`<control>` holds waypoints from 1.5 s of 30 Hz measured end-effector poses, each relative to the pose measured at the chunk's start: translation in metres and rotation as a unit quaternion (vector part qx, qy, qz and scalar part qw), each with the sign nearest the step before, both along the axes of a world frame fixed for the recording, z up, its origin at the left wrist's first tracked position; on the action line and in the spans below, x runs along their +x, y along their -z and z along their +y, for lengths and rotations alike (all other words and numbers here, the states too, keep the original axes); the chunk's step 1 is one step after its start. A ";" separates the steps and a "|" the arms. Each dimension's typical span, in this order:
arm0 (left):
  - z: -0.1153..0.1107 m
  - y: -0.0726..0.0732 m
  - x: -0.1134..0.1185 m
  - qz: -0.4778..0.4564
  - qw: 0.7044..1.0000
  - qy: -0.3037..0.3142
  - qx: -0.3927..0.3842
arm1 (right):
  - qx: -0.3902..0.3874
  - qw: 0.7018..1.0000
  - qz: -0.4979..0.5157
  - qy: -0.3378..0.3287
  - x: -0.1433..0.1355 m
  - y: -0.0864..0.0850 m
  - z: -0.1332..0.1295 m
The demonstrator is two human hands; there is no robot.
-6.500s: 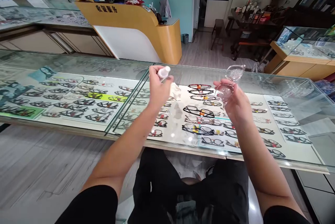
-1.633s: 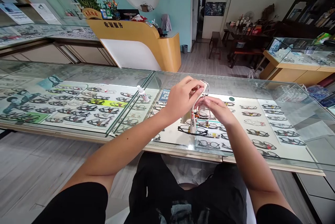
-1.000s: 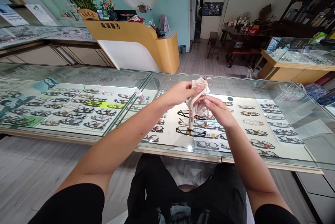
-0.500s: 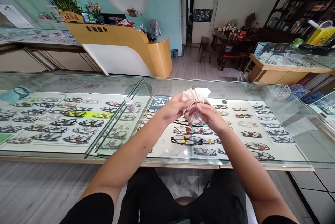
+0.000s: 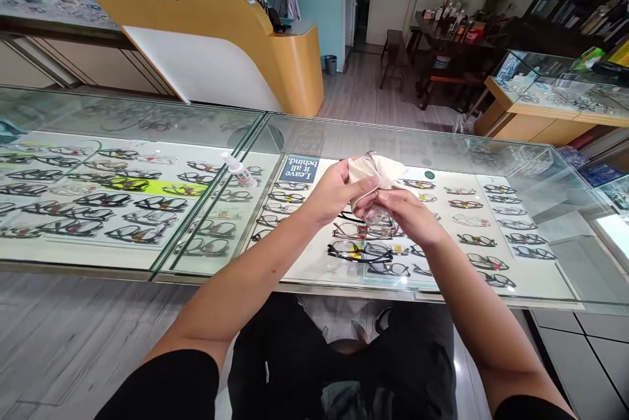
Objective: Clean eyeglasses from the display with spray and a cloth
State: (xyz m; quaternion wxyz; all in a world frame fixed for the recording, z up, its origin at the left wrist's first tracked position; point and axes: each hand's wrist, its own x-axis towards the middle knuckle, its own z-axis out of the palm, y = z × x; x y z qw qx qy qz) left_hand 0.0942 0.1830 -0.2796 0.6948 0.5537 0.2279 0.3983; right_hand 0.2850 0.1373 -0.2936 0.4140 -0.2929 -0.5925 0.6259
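Both hands meet above the glass display counter (image 5: 162, 112). My left hand (image 5: 334, 190) pinches a cream cleaning cloth (image 5: 381, 168) folded over one lens of a pair of clear-framed glasses (image 5: 379, 215). My right hand (image 5: 413, 215) grips the glasses from the right side, with the other wet lens showing below the fingers. A small white spray bottle (image 5: 236, 170) lies on the glass to the left of my hands, apart from them.
Under the glass lie several rows of spectacle frames (image 5: 128, 200) and a blue printed card (image 5: 301, 168). A yellow reception desk (image 5: 236, 33) stands behind the counter. Another glass case (image 5: 550, 95) is at the right, dark wooden furniture (image 5: 442, 46) farther back.
Earlier my left hand held the spray bottle up and my right hand held the glasses. The bottle now lies on the counter, and the cloth is pressed onto a lens. The view tilted down.
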 end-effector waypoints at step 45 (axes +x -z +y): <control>0.017 0.002 -0.002 -0.070 0.988 -0.107 -0.082 | 0.002 0.990 0.022 0.140 0.006 -0.013 -0.006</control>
